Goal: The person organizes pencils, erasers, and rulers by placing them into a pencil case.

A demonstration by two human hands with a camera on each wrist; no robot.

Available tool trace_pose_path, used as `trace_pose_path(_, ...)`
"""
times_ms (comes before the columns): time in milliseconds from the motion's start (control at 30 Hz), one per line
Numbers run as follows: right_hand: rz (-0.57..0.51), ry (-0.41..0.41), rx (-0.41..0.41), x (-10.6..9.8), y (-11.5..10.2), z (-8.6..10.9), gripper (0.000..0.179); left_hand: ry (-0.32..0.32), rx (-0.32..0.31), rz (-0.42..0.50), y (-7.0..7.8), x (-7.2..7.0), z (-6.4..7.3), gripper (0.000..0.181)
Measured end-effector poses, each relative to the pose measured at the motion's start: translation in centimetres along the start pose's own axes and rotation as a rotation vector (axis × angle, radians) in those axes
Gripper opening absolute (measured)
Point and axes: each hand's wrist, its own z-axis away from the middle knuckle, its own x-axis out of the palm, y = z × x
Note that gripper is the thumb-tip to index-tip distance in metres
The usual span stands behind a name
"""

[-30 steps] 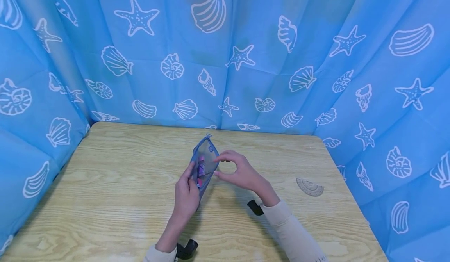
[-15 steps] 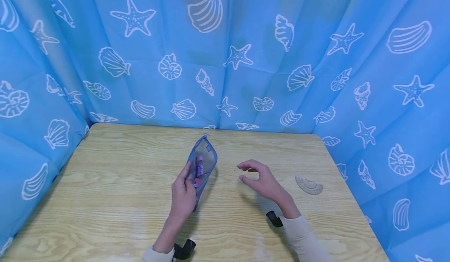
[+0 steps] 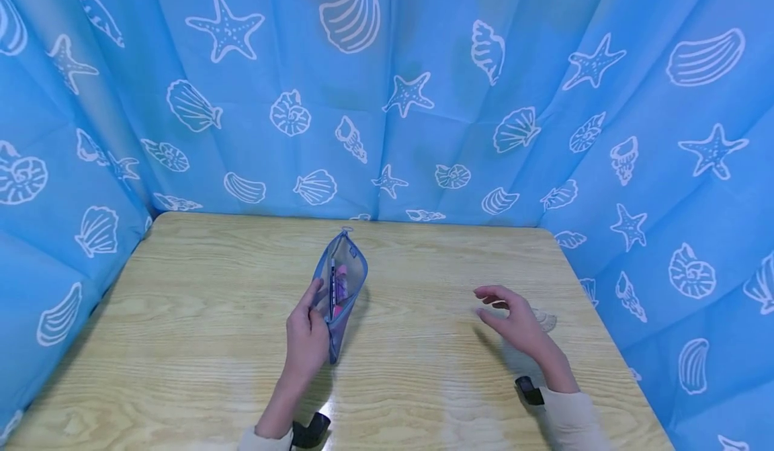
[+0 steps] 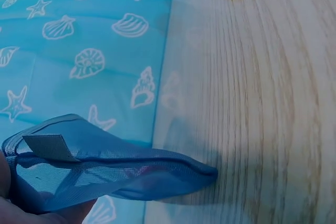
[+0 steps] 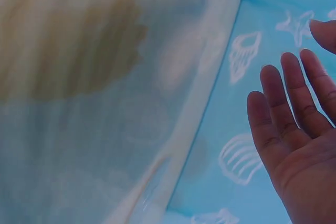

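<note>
My left hand [image 3: 306,340] grips a blue mesh zip pouch [image 3: 358,273] by its left side, near the middle of the table. The pouch gapes upward; inside lie a dark pen-like stick [image 3: 332,293] and some pink and purple items [image 3: 341,283] too small to make out. In the left wrist view the mesh pouch [image 4: 152,179] shows its side and a small fabric tab. My right hand [image 3: 514,320] hovers over the right part of the table with nothing in it, fingers loosely bent. Just behind it a clear protractor [image 3: 547,320] lies partly hidden.
The wood-grain table [image 3: 211,303] is bordered by a blue curtain [image 3: 254,101] with shell and starfish prints at the back and both sides. Black straps with camera mounts sit at both wrists.
My right hand has left the pouch's rim and travelled right to beside the protractor. The left hand has shifted slightly left with the pouch, and the dark stick inside now shows.
</note>
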Motion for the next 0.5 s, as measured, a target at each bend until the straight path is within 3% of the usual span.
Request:
trace_pose_path(267, 0.101, 0.015, 0.062, -2.6, 2.5, 2.1, 0.041, -0.051, -0.029, 0.039, 0.0, -0.4, 0.0, 0.054)
trace_pose_path(500, 0.217, -0.034, 0.148, -6.0, 4.2, 2.1, 0.052, -0.076, -0.042, 0.081, 0.0, -0.5, 0.0, 0.054)
